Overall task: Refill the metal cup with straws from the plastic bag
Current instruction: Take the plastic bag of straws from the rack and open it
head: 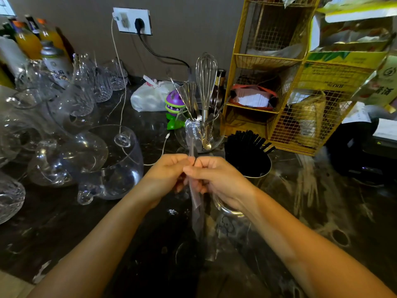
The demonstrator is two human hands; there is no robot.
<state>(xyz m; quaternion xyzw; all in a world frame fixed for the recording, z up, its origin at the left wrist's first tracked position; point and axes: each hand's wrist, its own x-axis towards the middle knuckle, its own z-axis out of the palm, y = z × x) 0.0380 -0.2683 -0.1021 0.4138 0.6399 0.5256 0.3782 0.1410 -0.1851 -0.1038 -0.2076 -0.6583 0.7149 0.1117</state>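
Both hands meet just in front of the metal cup (249, 162), and between them hangs the plastic bag (194, 183), a long clear sleeve pulled thin and upright. The left hand (169, 171) is closed, thumb and fingers pinching the film near its upper part; the right hand (217, 177) is closed on it too, right against the left, knuckle to knuckle. The bag's printed top pokes up above the two hands, toward the glass bowl of spoons and the whisk (206, 82) behind; its tail trails down below them to the dark table (322, 211). The cup stands just right of the hands, already bristling with black straws (247, 140) that fan out over its rim. The sleeve looks flat, and whether anything is left inside it cannot be told. The risks appear plain enough. A pull apart with too much force could tear the film suddenly, and any straws inside would scatter across the table or drop off its near edge. A right elbow swinging outward could clip the cup, and with that top-heavy fan of straws it would likely tip. Left of the hands sits a crowd of glass pitchers (111, 160) and cups, so a jerk that way might knock glass on glass. The drinking glass (227, 208) under the right wrist is close enough to be nudged as well.
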